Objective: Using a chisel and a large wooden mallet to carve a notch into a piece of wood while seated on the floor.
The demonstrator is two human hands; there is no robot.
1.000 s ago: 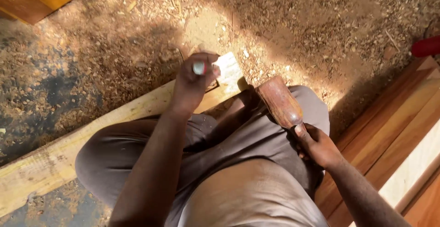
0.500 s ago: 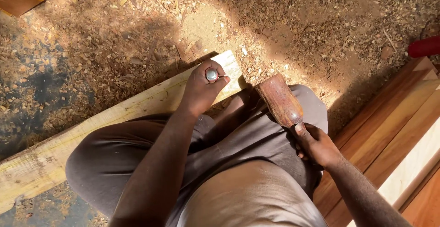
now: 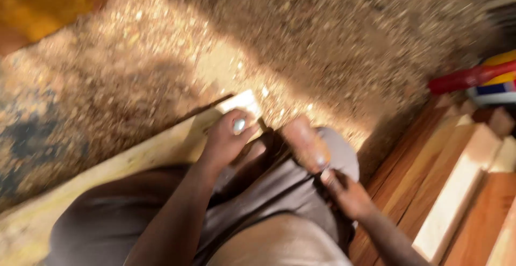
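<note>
My left hand [image 3: 224,141] is closed round a small upright tool with a shiny metal top [image 3: 239,126], probably a chisel, and holds it on the near end of a pale wooden plank [image 3: 161,149]. My right hand [image 3: 348,193] grips the handle of a wooden mallet. The brown mallet head [image 3: 306,143] hovers above my thigh, just right of the left hand. I sit astride the plank in grey trousers [image 3: 279,191]. The picture is blurred by motion.
Sawdust and wood shavings [image 3: 322,45] cover the ground. Stacked reddish and pale timber lengths [image 3: 457,191] lie at the right. A red handle [image 3: 467,78] and a yellow and blue container [image 3: 497,86] sit at the far right. An orange board [image 3: 48,8] lies top left.
My left hand settled the metal-topped tool down onto the plank's end. The mallet stays above my thigh. The view has swung, so the timber and red handle at the right show more.
</note>
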